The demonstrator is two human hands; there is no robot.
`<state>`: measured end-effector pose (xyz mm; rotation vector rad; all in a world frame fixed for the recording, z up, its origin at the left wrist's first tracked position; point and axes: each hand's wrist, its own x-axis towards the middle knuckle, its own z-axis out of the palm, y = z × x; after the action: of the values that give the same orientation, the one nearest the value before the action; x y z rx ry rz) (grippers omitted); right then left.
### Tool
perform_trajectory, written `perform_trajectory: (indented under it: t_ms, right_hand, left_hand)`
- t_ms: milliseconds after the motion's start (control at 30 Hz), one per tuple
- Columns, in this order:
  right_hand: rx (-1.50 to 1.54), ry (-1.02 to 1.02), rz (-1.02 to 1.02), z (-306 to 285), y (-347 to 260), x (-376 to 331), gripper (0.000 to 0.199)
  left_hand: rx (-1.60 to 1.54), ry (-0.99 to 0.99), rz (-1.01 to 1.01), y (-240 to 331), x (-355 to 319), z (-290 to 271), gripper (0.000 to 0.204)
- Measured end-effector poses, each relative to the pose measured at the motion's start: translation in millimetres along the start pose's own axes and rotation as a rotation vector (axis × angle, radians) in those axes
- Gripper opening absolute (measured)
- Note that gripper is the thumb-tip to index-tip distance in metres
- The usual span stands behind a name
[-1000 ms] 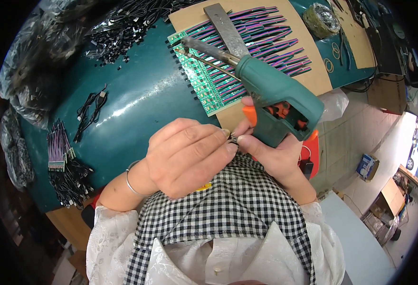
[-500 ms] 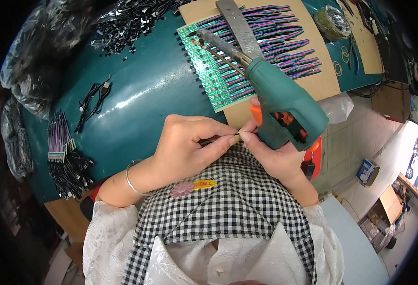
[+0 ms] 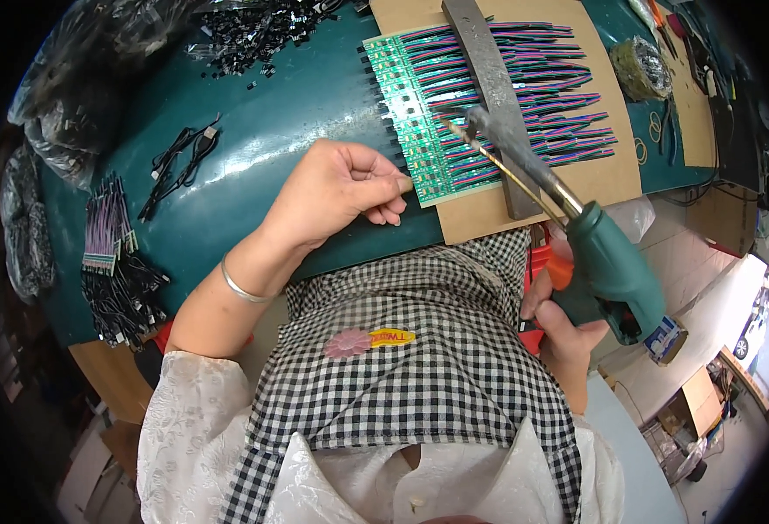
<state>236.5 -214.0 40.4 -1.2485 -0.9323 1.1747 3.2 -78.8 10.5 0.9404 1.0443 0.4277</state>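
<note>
My right hand (image 3: 568, 336) grips a green soldering gun (image 3: 616, 262) with an orange trigger. Its metal tip and thin solder feed tube point over a row of joined green circuit boards (image 3: 402, 105). Coloured wires (image 3: 559, 100) run from the boards to the right, with a grey metal bar (image 3: 494, 113) lying across them. My left hand (image 3: 341, 192) is closed at the near left corner of the boards, thumb and forefinger pinched together. Whatever lies between those fingertips is too small or hidden to make out. Small black parts stick out along the boards' left edge.
Cardboard (image 3: 599, 179) lies under the boards on the green table mat (image 3: 262, 201). To the left are a coiled black cable (image 3: 179, 166), a bundle of wired boards (image 3: 109, 227) and plastic bags (image 3: 61, 131). Small black connectors (image 3: 258, 39) are heaped at the back; a tape roll (image 3: 642, 70) sits far right.
My hands were together at the table's edge near the apron. Now the left has moved forward to the boards' corner, and the right has drawn back rightward with the soldering gun.
</note>
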Motion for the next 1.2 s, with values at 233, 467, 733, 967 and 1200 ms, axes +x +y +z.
perform_trajectory:
  t_ms: [233,467,733,967,1200]
  right_hand:
    - [0.095,-0.096,0.186,-22.3,0.3,-17.0,0.051]
    - [0.022,-0.039,0.086,-22.8,7.7,-18.2,0.053]
    - [0.045,-0.168,0.213,-31.7,13.3,-26.1,0.041]
    - [-0.024,-0.166,0.241,-29.0,14.4,-21.9,0.031]
    - [-0.131,-0.171,0.159,-28.0,14.2,-21.7,0.03]
  left_hand:
    - [-0.007,-0.081,-0.104,6.9,5.5,-6.2,0.014]
    - [0.018,-0.075,-0.088,5.0,5.3,-5.7,0.015]
    - [0.015,-0.046,-0.055,4.6,2.3,-2.0,0.016]
    - [0.009,-0.041,-0.056,3.1,2.7,-2.3,0.014]
    - [0.014,-0.043,-0.041,2.9,2.4,-2.5,0.015]
